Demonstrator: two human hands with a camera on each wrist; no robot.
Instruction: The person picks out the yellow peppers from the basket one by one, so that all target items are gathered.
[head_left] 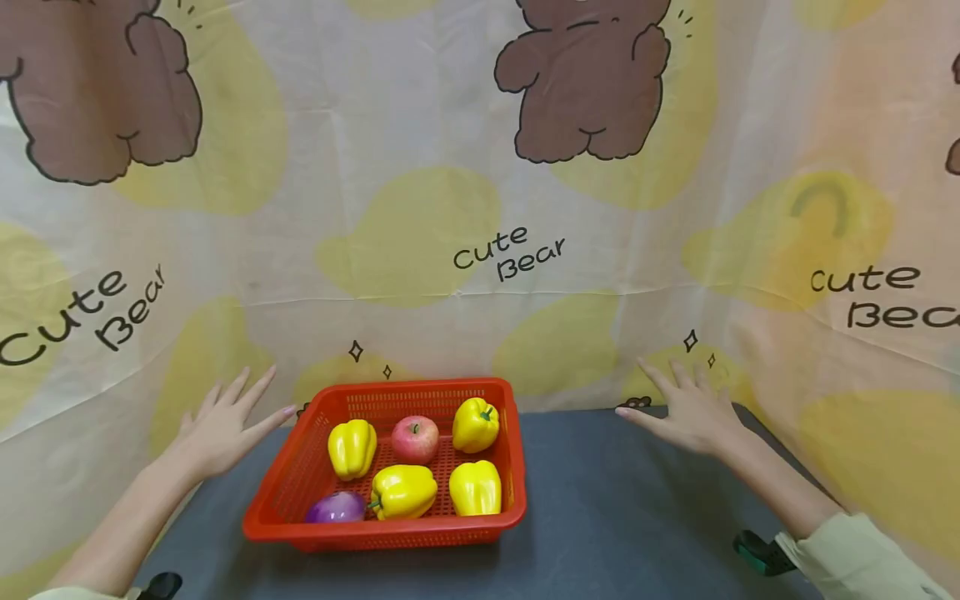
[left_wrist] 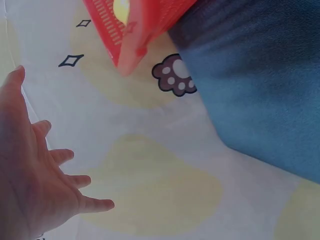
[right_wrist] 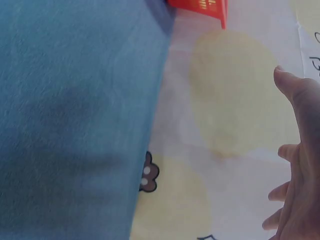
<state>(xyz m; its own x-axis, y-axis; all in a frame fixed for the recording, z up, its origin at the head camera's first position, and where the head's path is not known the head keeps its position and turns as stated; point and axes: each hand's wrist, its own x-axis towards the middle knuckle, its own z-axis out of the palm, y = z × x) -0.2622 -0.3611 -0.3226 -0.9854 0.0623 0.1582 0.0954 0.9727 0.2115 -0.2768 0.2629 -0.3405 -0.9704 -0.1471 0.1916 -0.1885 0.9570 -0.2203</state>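
A red plastic basket (head_left: 517, 467) stands on the table, left of the middle in the head view. Inside it lie a red apple (head_left: 415, 440), a purple onion (head_left: 337, 507) and several yellow bell peppers (head_left: 403, 492). My left hand (head_left: 217, 429) hovers to the left of the basket, fingers spread and holding nothing. Well to the basket's right, my right hand (head_left: 693, 412) is raised with its fingers spread too, nothing in it. Each wrist view shows that hand apart from the basket, of which only a corner appears.
The dark blue-grey tabletop (head_left: 615, 517) extends to the right of the basket. Behind and at both sides hangs a pale curtain (head_left: 420, 333) printed with bears, yellow patches and lettering. Dark bands (head_left: 761, 553) are at the wrists.
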